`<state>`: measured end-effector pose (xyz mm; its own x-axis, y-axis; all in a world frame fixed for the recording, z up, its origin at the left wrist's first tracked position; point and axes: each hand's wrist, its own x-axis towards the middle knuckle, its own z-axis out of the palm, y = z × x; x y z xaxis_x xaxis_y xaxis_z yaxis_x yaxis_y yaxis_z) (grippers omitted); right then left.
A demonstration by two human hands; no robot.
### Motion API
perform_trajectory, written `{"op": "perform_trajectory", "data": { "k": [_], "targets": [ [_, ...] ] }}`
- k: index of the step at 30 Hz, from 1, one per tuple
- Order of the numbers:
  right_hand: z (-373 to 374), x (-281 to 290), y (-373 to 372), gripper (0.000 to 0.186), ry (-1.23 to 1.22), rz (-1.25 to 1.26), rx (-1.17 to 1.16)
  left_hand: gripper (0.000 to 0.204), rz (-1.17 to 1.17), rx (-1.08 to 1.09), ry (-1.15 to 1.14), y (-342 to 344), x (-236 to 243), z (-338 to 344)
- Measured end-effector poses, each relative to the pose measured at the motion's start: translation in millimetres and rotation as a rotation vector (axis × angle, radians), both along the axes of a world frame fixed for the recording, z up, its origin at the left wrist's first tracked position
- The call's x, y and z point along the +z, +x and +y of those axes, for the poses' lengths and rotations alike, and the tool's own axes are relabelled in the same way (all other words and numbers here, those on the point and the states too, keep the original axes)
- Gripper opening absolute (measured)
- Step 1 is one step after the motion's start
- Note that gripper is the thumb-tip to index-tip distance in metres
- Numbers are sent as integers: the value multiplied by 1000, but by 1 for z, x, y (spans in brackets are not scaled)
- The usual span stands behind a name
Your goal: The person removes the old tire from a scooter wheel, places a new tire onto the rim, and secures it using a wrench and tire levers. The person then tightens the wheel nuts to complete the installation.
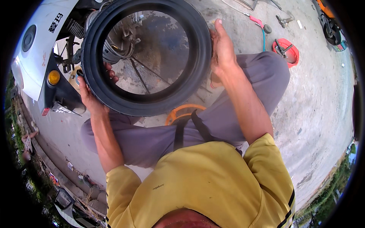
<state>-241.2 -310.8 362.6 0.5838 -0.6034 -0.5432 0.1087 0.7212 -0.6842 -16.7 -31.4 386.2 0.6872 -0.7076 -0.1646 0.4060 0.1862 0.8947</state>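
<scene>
A black rubber tyre, with no rim inside it, is held up in front of my lap, tilted. My left hand grips its lower left side, thumb on the outer edge and fingertips showing through the tyre's opening. Against the right side presses my right hand, thumb pointing up and the other fingers partly hidden behind the rubber. Through the opening and just beyond the tyre, a metal wheel hub shows on the vehicle, with cables by it. Dark thin rods lie on the ground below.
White vehicle bodywork with an orange reflector stands at the left. To the right are a red bowl with metal tools, a pink-handled air tool on a teal hose, and a metal part. An orange stool is beneath me.
</scene>
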Motion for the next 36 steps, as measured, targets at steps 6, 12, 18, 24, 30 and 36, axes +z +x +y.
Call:
{"op": "perform_trajectory", "data": {
  "k": [6, 12, 18, 24, 30, 36],
  "targets": [
    [0, 6, -1, 84, -3, -50, 19, 80, -10, -18, -7, 5, -3, -1],
    [9, 15, -2, 77, -16, -41, -30, 83, -23, -25, -8, 6, 0, -2],
    [15, 5, -5, 65, 44, 19, -9, 84, -35, -45, 0, 5, 7, -3],
    [16, -4, -5, 65, 43, 4, 12, 84, -47, -46, 15, 9, 7, 2],
    [21, -1, -5, 59, 60, 20, -1, 85, -32, -49, -23, 8, 10, 3],
    [25, 1, -4, 52, 98, 25, -16, 86, -34, -34, -6, 9, 10, 6]
  ]
}}
